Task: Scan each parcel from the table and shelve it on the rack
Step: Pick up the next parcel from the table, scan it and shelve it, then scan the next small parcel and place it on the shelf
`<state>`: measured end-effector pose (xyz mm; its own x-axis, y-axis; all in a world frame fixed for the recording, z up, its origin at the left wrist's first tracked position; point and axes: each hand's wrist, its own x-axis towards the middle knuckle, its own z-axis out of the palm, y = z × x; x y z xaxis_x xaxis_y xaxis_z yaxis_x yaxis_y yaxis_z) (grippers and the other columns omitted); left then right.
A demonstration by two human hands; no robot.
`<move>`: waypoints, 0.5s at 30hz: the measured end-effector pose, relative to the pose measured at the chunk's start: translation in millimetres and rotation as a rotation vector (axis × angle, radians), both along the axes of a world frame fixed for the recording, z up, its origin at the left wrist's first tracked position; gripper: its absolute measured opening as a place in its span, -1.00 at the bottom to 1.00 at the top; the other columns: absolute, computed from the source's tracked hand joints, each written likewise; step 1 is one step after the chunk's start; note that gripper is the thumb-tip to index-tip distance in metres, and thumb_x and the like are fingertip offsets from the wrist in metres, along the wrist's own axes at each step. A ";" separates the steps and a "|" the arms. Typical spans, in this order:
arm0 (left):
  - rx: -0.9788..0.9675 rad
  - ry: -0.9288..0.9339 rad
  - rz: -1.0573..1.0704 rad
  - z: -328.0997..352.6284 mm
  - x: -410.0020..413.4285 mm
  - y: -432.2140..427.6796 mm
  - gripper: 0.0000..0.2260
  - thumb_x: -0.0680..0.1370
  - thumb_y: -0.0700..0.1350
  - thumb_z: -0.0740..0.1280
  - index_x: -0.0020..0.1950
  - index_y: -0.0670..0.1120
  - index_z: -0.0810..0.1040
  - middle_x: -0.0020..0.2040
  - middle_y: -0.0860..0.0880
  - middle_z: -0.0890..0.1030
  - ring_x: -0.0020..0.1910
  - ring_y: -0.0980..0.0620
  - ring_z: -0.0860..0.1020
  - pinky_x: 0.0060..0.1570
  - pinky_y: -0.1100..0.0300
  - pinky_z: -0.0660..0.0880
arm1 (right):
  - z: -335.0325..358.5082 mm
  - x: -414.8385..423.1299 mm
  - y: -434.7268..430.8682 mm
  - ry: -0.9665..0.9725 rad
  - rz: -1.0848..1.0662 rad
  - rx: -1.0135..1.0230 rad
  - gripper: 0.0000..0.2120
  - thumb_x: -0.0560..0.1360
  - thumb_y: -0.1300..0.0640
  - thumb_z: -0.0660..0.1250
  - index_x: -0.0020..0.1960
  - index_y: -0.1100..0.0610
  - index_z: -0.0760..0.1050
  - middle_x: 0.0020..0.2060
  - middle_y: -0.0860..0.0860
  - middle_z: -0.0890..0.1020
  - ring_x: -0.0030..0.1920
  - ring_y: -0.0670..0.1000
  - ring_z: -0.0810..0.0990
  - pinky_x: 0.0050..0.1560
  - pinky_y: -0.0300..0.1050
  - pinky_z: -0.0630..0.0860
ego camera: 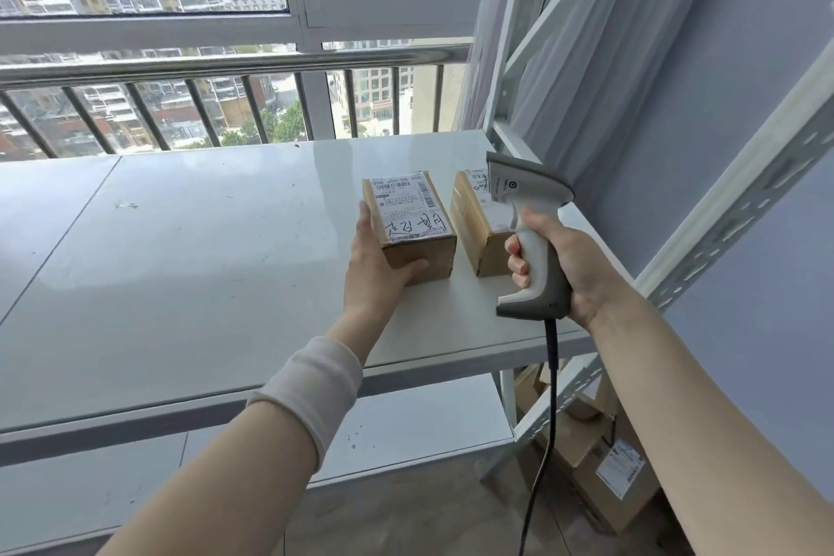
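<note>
Glossy white table (180, 248), matt cardboard parcels (417, 257), plastic scanner (528, 212), painted metal rack (722, 212)

Inspection notes a large white-framed window (307, 20) on the far side, steel railing (225, 65) across its lower panes, apartment blocks beyond. Daylight is bright. Pale curtain (609, 59) at right, beside blue-grey wall (744, 36). White table (180, 262) below the window; rack (740, 212) adjoining. Floor (406, 524) brownish.

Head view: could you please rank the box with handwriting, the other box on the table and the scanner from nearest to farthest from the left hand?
1. Box with handwriting: held by the left hand.
2. Other box: just right of it, on the table.
3. Scanner: farthest right, in the right hand.
</note>
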<state>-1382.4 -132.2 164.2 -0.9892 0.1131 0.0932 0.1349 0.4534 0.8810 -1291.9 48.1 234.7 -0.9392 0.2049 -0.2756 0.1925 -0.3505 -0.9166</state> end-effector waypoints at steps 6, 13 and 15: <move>0.032 0.006 0.054 -14.5 51.7 -13.8 -0.10 0.48 0.00 0.41 0.55 -0.14 -0.17 0.57 -0.09 0.04 0.54 0.01 0.06 0.47 0.20 0.05 | -20.2 32.5 -3.0 0.007 -0.053 0.002 -0.71 0.54 0.00 0.28 -0.25 0.18 0.46 -0.40 0.04 0.49 -0.49 -0.05 0.42 -0.52 -0.23 0.38; 0.479 -0.020 -0.023 7.1 143.9 -10.9 -0.54 0.59 -0.15 0.26 0.47 -0.13 0.23 0.39 -0.07 0.40 0.35 0.11 0.38 0.28 0.26 0.38 | -16.8 132.9 -42.6 -0.016 -0.174 -0.032 -0.67 0.54 -0.01 0.28 -0.27 0.21 0.44 -0.48 0.04 0.47 -0.54 -0.06 0.42 -0.54 -0.26 0.40; 0.456 -0.103 -0.154 7.5 167.0 -12.1 -0.57 0.60 -0.13 0.24 0.45 -0.14 0.25 0.35 -0.07 0.43 0.32 0.06 0.42 0.19 0.31 0.37 | -16.5 167.9 -59.4 -0.021 -0.249 -0.043 -0.67 0.53 -0.01 0.28 -0.28 0.22 0.44 -0.50 0.03 0.48 -0.55 -0.07 0.42 -0.54 -0.27 0.40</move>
